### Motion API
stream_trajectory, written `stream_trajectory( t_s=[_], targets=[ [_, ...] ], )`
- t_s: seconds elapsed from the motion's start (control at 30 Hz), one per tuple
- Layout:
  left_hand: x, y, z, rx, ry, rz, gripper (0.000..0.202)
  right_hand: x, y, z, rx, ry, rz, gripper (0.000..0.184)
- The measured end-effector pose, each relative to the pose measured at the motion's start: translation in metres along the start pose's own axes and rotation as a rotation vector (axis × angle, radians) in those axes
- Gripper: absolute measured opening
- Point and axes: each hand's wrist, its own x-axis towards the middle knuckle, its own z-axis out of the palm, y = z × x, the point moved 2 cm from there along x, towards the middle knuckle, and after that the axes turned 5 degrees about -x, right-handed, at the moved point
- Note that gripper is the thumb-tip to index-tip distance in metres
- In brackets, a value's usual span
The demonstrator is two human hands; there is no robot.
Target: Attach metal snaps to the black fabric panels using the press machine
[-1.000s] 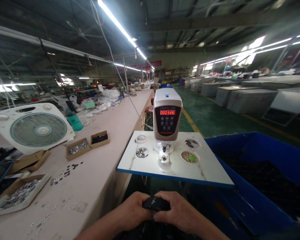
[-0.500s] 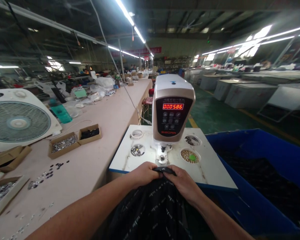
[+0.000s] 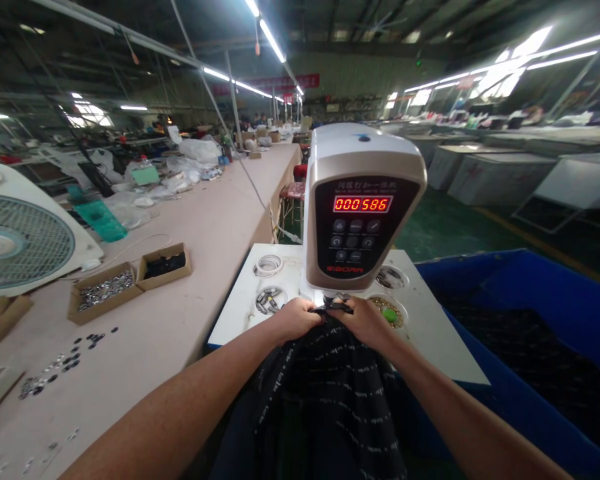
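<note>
A black garment with small white lettering [image 3: 350,387] hangs from both hands, its upper edge pinched between them. My left hand [image 3: 300,319] is closed on the left of that edge, and my right hand [image 3: 363,320] grips it on the right. The held edge sits at the working head of a snap button machine [image 3: 365,233], whose red display reads 000586. My fingers and the cloth hide the die below the head. Around the machine, the white tabletop [image 3: 250,320] has round wells, one with metal parts [image 3: 269,301], another with brass-coloured pieces and a green item [image 3: 390,315].
To the left runs a long table [image 3: 180,300] with a box of metal snaps [image 3: 105,293], a box of black pieces [image 3: 165,265], loose snaps, a teal bottle [image 3: 100,217] and a fan [image 3: 25,230]. A blue bin [image 3: 510,267] holding dark cloth stands at the right.
Both hands have moved forward with the garment's edge, from in front of the machine to under its head. The view has come closer to the machine. The display number is the same.
</note>
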Motion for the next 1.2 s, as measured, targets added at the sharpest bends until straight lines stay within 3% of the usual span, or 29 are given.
stream_trajectory(
  t_s=[0.33,0.63,0.87,1.2],
  targets=[
    [0.013,0.000,-0.005,0.078,0.101,0.001,0.018,0.016,0.004,0.002,-0.044,-0.035,-0.058,0.018],
    [0.023,-0.013,-0.011,0.033,0.079,-0.051,0.027,0.015,0.012,0.010,-0.126,-0.041,-0.023,0.019],
    [0.023,-0.026,-0.014,0.055,0.222,0.014,0.025,0.010,0.020,0.016,-0.234,-0.010,-0.012,0.022],
    [0.027,-0.035,-0.015,-0.026,0.125,-0.018,0.035,0.009,0.025,0.019,-0.304,-0.003,-0.007,0.027]
  ],
)
